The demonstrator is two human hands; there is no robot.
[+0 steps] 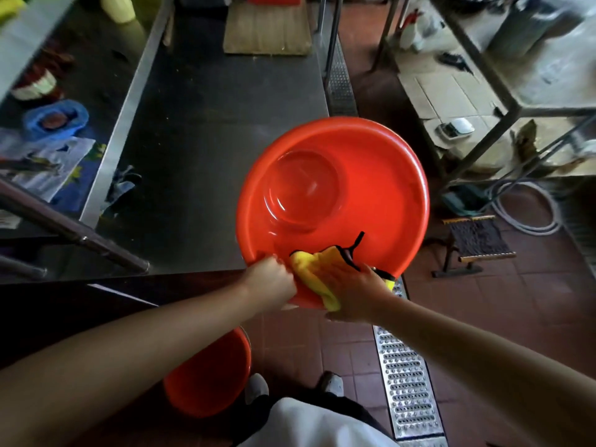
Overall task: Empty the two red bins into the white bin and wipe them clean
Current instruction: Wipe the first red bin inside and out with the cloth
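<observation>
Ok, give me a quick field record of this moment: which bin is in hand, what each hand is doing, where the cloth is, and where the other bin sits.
bin in hand: round red plastic bin, tilted toward the camera over the steel table edge, inside looks empty
left hand: left hand grips the near rim
right hand: right hand presses the cloth against the near rim
cloth: yellow cloth with black trim, draped over the rim
other bin: second red plastic bin on the tiled floor by the feet
white bin: not in view
</observation>
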